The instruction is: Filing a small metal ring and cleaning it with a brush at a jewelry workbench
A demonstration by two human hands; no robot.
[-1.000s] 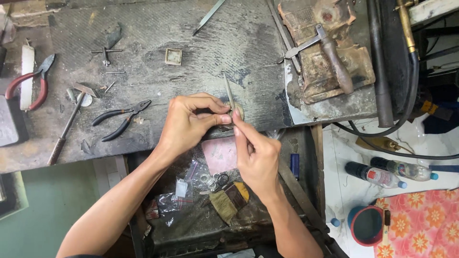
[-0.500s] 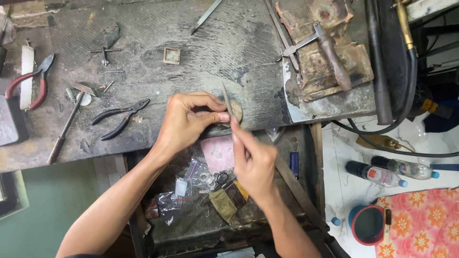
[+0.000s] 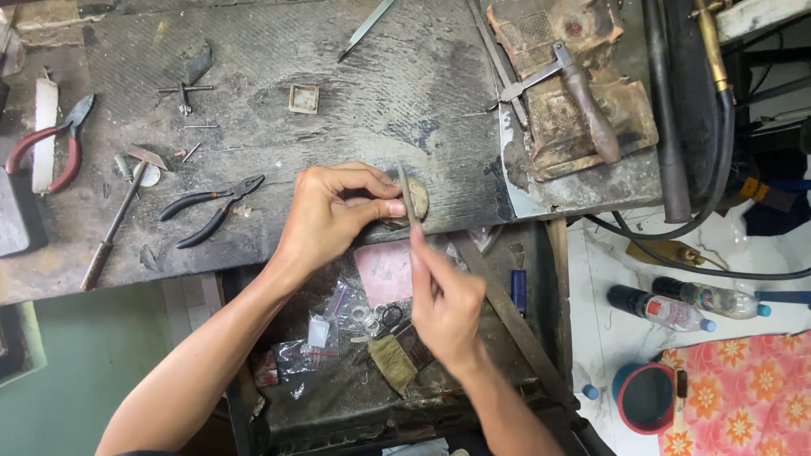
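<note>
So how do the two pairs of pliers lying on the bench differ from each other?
The black-handled pliers lie near the left hand, and their slim jaws are fully visible. The red-handled pliers lie at the bench's far left edge, with broader, darker jaws. Both rest flat with handles spread, and neither hand touches them.

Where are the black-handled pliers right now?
In the head view the black-handled pliers lie on the dark workbench, left of the left hand, with the red-handled pliers farther left.
</note>
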